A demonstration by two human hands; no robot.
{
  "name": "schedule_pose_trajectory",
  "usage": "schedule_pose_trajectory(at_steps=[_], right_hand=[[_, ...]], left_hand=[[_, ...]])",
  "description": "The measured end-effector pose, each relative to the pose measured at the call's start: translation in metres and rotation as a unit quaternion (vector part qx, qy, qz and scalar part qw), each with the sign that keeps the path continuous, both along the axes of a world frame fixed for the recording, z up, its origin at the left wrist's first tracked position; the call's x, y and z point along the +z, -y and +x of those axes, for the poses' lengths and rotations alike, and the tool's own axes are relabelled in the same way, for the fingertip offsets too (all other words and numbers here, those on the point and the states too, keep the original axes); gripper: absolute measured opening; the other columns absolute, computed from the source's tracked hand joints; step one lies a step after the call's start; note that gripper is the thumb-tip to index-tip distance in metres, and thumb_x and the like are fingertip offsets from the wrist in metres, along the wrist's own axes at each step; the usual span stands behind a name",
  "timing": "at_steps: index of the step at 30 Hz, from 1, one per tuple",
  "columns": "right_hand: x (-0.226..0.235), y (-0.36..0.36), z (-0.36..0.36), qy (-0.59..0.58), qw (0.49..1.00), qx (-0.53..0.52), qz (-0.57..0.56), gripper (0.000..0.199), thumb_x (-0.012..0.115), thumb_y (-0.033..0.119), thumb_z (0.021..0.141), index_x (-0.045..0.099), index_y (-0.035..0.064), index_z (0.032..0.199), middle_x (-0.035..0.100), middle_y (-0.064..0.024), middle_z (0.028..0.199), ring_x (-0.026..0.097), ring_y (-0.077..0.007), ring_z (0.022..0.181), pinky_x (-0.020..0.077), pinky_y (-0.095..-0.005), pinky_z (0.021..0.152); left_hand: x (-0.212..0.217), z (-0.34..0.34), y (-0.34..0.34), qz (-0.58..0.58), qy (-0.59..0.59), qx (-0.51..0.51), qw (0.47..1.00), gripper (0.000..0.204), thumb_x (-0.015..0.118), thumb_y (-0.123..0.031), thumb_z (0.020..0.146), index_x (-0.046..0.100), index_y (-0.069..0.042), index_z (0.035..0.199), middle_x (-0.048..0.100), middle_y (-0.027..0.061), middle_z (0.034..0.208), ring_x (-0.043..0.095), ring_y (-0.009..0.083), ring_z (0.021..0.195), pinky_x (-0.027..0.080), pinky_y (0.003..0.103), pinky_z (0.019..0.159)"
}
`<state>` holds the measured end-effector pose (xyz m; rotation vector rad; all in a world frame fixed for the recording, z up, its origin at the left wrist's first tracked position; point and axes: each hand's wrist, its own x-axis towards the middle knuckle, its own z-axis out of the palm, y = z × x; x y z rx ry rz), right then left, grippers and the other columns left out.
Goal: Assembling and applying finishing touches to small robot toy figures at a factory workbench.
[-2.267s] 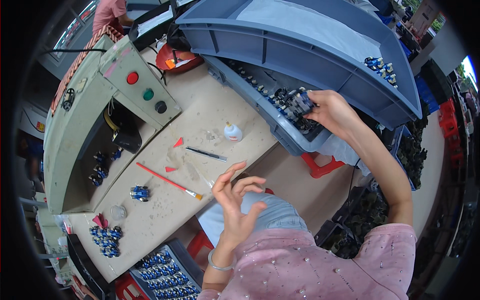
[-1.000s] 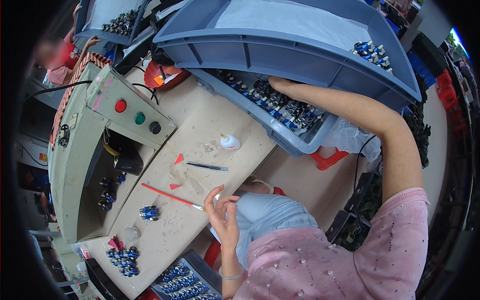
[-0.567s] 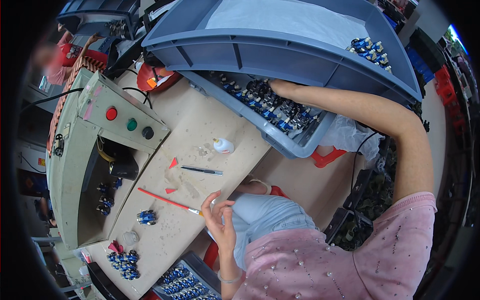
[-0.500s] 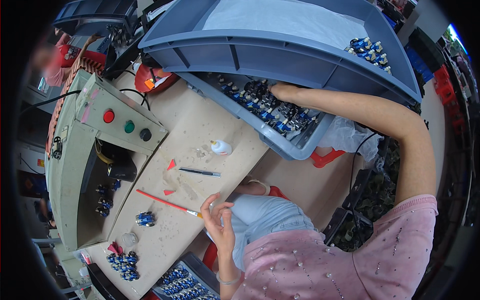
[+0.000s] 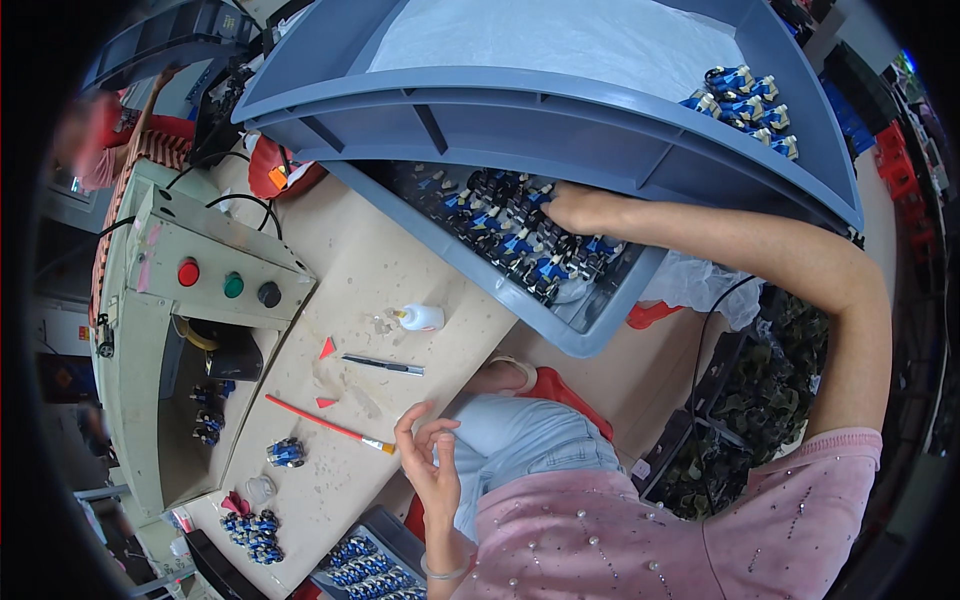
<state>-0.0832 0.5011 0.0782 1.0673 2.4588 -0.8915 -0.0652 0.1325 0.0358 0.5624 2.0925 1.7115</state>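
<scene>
My right hand (image 5: pixel 580 208) reaches under the upper bin into a lower grey-blue bin (image 5: pixel 575 338). It rests among many small blue, black and cream figure-like plastic parts (image 5: pixel 510 220); its fingertips are hidden, so whether it grips one cannot be made out. My left hand (image 5: pixel 432 462) is held up over my lap by the table edge, fingers apart and holding nothing. Close to it lies a red paintbrush (image 5: pixel 330 423) with a yellow tip. One blue part (image 5: pixel 286 453) stands alone on the table, and a cluster of similar parts (image 5: pixel 253 537) is nearer the table's lower end.
A large grey-blue bin (image 5: pixel 500 115) with a white liner overhangs the lower one. A pale machine (image 5: pixel 150 270) with buttons stands at left. On the table are a white bottle (image 5: pixel 422 317), a utility knife (image 5: pixel 383 365) and a small clear cup (image 5: pixel 261 489). Another person (image 5: pixel 110 130) sits beyond.
My right hand stays in the lower bin, and more of the bin's contents now shows. My left hand keeps its open pose. The whole view has shifted slightly.
</scene>
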Motion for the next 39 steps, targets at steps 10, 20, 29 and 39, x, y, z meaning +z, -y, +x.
schedule_pose_trajectory(at_steps=[10, 20, 29, 39], right_hand=[[0.038, 0.006, 0.025, 0.085, 0.974, 0.212, -0.001, 0.05, 0.035, 0.03, 0.099, 0.057, -0.0145, 0.106, 0.057, -0.0317, 0.112, 0.055, -0.0423, 0.11, 0.0422, -0.0452, 0.095], [0.042, 0.012, 0.041, 0.077, 0.967, 0.229, 0.081, 0.085, 0.041, 0.049, 0.095, 0.014, -0.0192, 0.137, 0.022, -0.0416, 0.139, 0.03, -0.0482, 0.131, 0.0267, -0.046, 0.111], [0.032, 0.011, 0.046, -0.001, 0.968, 0.223, 0.119, 0.084, 0.048, 0.044, 0.094, 0.015, -0.0204, 0.136, 0.028, -0.0434, 0.135, 0.035, -0.049, 0.128, 0.0344, -0.0465, 0.106], [0.027, 0.019, 0.026, -0.107, 0.965, 0.163, 0.174, 0.08, 0.04, 0.049, 0.095, 0.028, -0.0218, 0.13, 0.039, -0.0411, 0.129, 0.039, -0.0471, 0.126, 0.0318, -0.0457, 0.106]], left_hand=[[0.005, -0.006, 0.002, -0.049, 0.002, 0.023, 0.999, 0.038, 0.055, -0.005, 0.091, 0.039, 0.002, 0.125, 0.048, 0.0164, 0.124, 0.061, 0.018, 0.092, 0.047, 0.026, 0.077], [0.002, -0.01, -0.007, -0.076, 0.004, -0.001, 0.997, 0.038, 0.055, -0.005, 0.091, 0.039, 0.003, 0.125, 0.051, 0.0175, 0.122, 0.062, 0.0186, 0.092, 0.048, 0.027, 0.078], [0.021, -0.008, -0.009, -0.039, -0.015, -0.015, 0.999, 0.038, 0.054, -0.001, 0.09, 0.04, 0.001, 0.125, 0.05, 0.0194, 0.124, 0.062, 0.0211, 0.092, 0.048, 0.029, 0.08], [0.153, -0.145, -0.172, -0.101, -0.686, -0.075, 0.717, 0.056, 0.066, -0.006, 0.077, 0.047, -0.004, 0.129, 0.048, 0.0182, 0.132, 0.044, 0.0365, 0.122, 0.033, 0.044, 0.102]])
